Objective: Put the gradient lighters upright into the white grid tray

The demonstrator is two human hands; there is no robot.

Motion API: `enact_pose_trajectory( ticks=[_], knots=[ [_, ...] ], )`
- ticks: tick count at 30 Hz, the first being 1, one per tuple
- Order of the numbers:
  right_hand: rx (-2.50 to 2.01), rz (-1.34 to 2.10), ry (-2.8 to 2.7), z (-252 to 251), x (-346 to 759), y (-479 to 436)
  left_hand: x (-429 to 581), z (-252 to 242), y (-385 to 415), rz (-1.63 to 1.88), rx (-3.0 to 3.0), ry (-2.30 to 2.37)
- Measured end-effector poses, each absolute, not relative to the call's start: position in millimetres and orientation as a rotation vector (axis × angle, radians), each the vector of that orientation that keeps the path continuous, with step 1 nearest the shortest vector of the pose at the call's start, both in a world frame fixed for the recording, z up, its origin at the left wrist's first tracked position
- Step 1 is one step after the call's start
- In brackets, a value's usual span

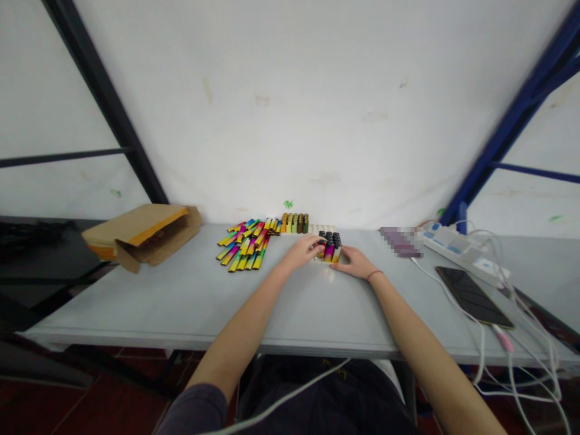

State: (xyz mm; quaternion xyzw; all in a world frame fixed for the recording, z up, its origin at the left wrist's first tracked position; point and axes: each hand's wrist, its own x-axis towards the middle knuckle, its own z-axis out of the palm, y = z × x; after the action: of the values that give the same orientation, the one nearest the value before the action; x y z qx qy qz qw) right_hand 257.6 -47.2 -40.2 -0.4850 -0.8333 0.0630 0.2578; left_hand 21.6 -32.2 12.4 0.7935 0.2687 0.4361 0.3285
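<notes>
head view: left hand (302, 252) and right hand (356, 263) close on a tube block (330, 246)

the tube block stands near the back edge of a grey table (181, 308), about mid-way along. it is a tight cluster of upright tubes with dark tops and rainbow-fade sides, at the front of a pale tray (322, 229). the left hand curls over its left side, fingers on the dark tops. the right hand lies low against its right side — both stand narrow around the block, but how firmly either grips i cannot tell.

just left of the hands, a loose pile of tubes (244, 244) lies crisscrossed in gold, magenta and teal. behind it stands a row of orange, olive and brown tubes (294, 223).

further left sits an open cardboard box (145, 232) with a yellow edge. to the right are a pixelated purple item (401, 241), a power strip (457, 251) and a phone (473, 296), lying dark side up — white cables (481, 350) trail over the table edge.
</notes>
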Motion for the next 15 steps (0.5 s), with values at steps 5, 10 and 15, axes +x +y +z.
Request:
enact_pose_trajectory(
  ticks=[5,10,15],
  knots=[
    [-1.314,0.179,-2.233,-42,258,-46,21,3,-28,1.134,2.068,0.741],
    [-1.319,0.175,-2.237,-41,257,-47,18,3,-27,1.161,2.134,0.799],
    [-1.334,0.164,-2.234,-40,256,-48,-3,19,-23,1.372,2.177,1.319]
  ],
)
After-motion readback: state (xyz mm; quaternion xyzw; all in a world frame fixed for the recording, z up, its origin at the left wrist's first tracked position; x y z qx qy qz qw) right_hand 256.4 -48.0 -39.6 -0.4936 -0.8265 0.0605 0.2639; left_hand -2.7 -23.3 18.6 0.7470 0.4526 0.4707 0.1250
